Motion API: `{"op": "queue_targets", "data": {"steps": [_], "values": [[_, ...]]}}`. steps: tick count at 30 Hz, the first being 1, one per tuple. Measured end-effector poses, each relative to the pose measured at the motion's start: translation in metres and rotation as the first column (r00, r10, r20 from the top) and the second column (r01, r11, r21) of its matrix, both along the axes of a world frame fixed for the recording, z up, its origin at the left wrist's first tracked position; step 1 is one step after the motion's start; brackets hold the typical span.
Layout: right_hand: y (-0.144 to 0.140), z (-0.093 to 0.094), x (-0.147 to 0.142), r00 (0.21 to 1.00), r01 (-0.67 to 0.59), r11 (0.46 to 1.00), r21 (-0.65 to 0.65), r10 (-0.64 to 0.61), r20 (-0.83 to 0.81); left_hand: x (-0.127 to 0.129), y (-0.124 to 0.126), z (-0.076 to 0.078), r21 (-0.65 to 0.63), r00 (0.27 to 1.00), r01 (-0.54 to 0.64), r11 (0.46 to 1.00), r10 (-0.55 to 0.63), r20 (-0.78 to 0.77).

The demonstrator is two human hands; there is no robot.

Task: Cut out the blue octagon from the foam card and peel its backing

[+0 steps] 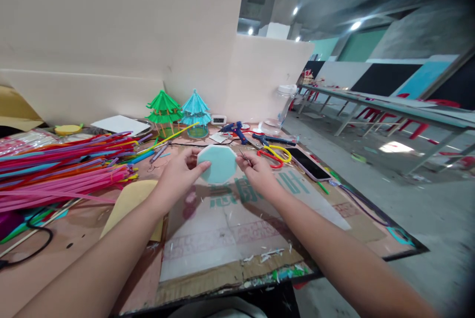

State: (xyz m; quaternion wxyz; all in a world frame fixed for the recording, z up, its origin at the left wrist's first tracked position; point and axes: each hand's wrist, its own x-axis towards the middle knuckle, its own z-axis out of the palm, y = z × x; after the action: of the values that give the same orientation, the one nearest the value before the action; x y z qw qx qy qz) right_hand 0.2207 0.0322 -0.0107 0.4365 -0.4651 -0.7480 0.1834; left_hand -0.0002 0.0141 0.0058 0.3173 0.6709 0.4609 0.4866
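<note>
While both forearms reach out over the table (92,253), the left hand (178,172) pinches the left edge of a pale teal, many-sided foam piece (217,163) between thumb and fingers, holding it up just above the work surface. Right hand (258,169) touches the piece's right edge; its fingers are curled together around a thin dark tool (244,155), too small to identify.

Under the hands: a clear plastic sheet (230,229) lying over flattened cardboard (222,278), with white scraps scattered on it.

Left of the hands: a large heap of straws (63,164), pink, red, orange and blue, and a yellow paper cutout (129,204) just beside the left wrist.

Behind the foam piece: a green paper tower (163,109) and a blue paper tower (195,109), side by side, upright, close to the beige boards (122,41) at the back.

Right of the hands: a blue glue gun (237,131), scissors with red and yellow handles (274,154), and a phone (309,163) lying flat, face up. A clear plastic jar (285,103) stands near the far corner.
</note>
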Motion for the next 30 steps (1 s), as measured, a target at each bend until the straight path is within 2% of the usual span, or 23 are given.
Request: {"op": "queue_targets", "data": {"steps": [4, 9, 13, 17, 20, 24, 27, 30], "values": [[-0.003, 0.004, -0.002, 0.999, -0.013, 1.0, -0.016, 0.012, -0.038, -0.001, -0.002, 0.001, 0.037, 1.0, 0.012, 0.999, -0.011, -0.023], [-0.009, 0.009, -0.006, 0.996, -0.048, 0.998, -0.029, 0.046, -0.077, 0.0, -0.006, 0.005, 0.035, 0.984, -0.013, 0.999, 0.019, -0.178], [-0.01, 0.009, -0.006, 0.997, -0.049, 0.998, -0.03, 0.047, -0.067, 0.002, -0.007, 0.006, 0.005, 0.991, 0.007, 1.0, -0.006, -0.136], [-0.01, 0.011, -0.003, 0.999, -0.028, 0.999, -0.036, 0.027, -0.027, 0.0, -0.003, 0.003, 0.028, 0.98, -0.032, 0.999, 0.037, -0.197], [-0.008, 0.013, 0.003, 0.999, -0.025, 0.995, 0.101, 0.02, 0.05, -0.003, -0.001, 0.0, 0.085, 0.961, -0.05, 0.995, 0.071, -0.266], [-0.006, 0.014, 0.01, 0.979, -0.054, 0.955, 0.293, -0.007, 0.204, -0.005, -0.001, -0.002, 0.123, 0.931, -0.066, 0.99, 0.106, -0.35], [-0.006, 0.013, 0.011, 0.957, -0.073, 0.938, 0.339, -0.03, 0.289, -0.004, -0.002, -0.003, 0.129, 0.919, -0.075, 0.989, 0.119, -0.376], [-0.006, 0.013, 0.01, 0.952, -0.078, 0.934, 0.348, -0.034, 0.303, -0.003, -0.002, -0.004, 0.15, 0.919, -0.075, 0.986, 0.126, -0.373]]}}
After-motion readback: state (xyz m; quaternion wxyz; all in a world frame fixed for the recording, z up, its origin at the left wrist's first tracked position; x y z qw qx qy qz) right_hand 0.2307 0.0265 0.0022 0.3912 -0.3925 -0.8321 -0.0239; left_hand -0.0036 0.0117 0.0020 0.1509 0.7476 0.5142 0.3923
